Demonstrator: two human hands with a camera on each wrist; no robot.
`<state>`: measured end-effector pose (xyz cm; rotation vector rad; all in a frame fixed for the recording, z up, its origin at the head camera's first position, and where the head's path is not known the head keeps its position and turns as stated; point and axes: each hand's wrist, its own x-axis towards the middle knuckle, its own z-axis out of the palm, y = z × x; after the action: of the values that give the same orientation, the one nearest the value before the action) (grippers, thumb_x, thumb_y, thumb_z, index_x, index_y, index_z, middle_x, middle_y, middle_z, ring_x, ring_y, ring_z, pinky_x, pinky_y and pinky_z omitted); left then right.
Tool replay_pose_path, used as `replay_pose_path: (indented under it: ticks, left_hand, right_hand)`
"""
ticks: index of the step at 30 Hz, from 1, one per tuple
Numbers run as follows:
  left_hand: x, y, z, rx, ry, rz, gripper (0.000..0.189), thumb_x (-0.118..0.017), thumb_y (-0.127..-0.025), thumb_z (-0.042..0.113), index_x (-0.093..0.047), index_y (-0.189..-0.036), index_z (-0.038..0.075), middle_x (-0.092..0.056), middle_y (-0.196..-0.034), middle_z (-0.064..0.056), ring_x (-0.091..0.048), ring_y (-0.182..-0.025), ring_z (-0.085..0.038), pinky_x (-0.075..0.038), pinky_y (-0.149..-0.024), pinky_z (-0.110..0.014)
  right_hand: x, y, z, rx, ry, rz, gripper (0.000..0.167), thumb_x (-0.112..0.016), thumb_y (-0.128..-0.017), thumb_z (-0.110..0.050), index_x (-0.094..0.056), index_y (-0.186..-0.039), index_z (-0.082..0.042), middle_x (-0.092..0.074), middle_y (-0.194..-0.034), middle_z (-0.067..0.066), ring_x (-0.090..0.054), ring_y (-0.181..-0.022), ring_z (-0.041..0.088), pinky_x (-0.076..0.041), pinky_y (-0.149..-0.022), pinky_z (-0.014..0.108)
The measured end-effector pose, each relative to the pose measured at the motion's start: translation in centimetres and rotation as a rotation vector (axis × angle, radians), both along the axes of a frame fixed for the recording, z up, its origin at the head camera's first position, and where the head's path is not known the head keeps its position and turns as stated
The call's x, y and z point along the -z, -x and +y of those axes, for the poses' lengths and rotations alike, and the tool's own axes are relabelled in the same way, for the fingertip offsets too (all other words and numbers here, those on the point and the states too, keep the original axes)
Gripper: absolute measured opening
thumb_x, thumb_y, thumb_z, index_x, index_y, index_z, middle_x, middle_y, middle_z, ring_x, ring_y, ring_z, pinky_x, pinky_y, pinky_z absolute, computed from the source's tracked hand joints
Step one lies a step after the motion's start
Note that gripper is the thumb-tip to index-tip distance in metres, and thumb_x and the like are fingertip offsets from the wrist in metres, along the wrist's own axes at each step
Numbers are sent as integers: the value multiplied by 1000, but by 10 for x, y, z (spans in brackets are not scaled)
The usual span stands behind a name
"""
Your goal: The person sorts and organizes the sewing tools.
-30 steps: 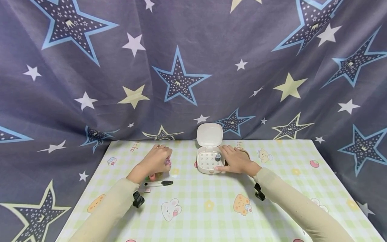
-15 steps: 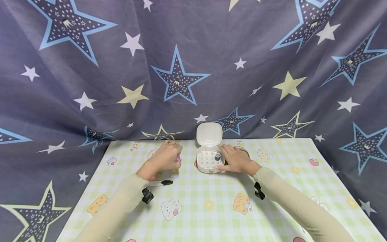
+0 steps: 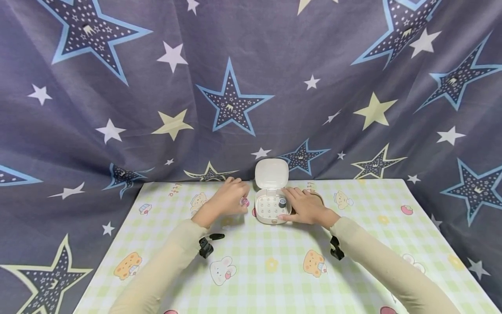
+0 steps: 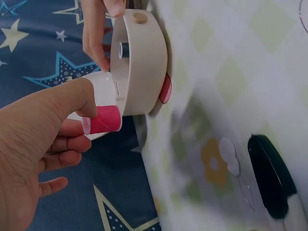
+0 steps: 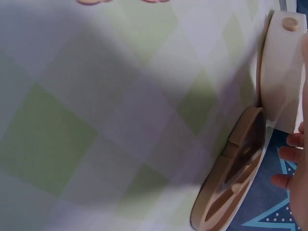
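A spool of pink thread [image 4: 107,119] is pinched between thumb and fingers of my left hand [image 3: 229,198], just left of the white sewing box. That sewing box [image 3: 257,217] stands with its lid [image 3: 272,173] raised, and rows of short pegs show on its floor. One dark spool [image 3: 282,203] sits inside, at the box's right side. My right hand [image 3: 307,208] holds the box by its right side, thumb at the front corner and fingers by the back. In the left wrist view its fingers reach over the rim.
A black-handled tool [image 4: 269,175] lies left on the checked cloth, with a small white needle threader [image 4: 230,156] beside it. A brown tray [image 5: 231,168] with a clear cover stands by the box's right side, mostly behind my right hand. A star-patterned curtain [image 3: 251,109] hangs behind the table.
My left hand has moved rightward to the box, carrying the pink spool away from the things at the left. The forearm now covers most of those. My right hand and the box have stayed put.
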<state>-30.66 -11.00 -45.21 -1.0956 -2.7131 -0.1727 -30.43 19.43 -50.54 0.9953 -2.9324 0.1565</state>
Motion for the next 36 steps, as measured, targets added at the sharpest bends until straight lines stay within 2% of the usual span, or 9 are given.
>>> replay_pose_path:
  ticks: [5,13,22,28,36]
  left_hand:
    - [2,2,5,2,9,9,20,-73,-69,21,-55,-77,16,-57,-79,5,-48,-82,-19,-40,-88,-40]
    - [5,4,10,13,18,9,19,-73,-71,22,-57,-79,16,-59,-82,4,-51,-84,-19,-41,-88,-39]
    - [6,3,18,27,21,6,20,-74,-72,23,-58,-80,15,-59,-82,3,-52,-85,-19,-42,-87,-39]
    - [7,3,21,37,24,19,18,-72,-72,22,-59,-81,14,-59,-81,3,-53,-85,-20,-41,-86,-39]
    - [7,3,22,30,42,11,19,-72,-72,24,-57,-81,16,-60,-82,2,-55,-88,-20,-42,-86,-40]
  right_hand:
    - [1,-1,-1,1,7,10,103,-53,-88,-76,-26,-161,-8,-38,-161,14,-41,-145,33,-38,-113,58]
    - [3,0,1,16,17,-26,100,-52,-88,-77,-26,-163,-16,-35,-165,7,-40,-147,30,-38,-113,60]
    - [-1,-2,1,3,38,-20,98,-56,-88,-75,-31,-161,-14,-39,-163,7,-43,-145,31,-39,-112,61]
    - [2,1,1,-11,64,12,98,-58,-86,-75,-38,-157,-11,-44,-156,12,-45,-142,33,-40,-112,56]
    - [4,5,2,-13,87,41,99,-62,-83,-75,-44,-152,-6,-54,-138,13,-54,-125,30,-49,-103,48]
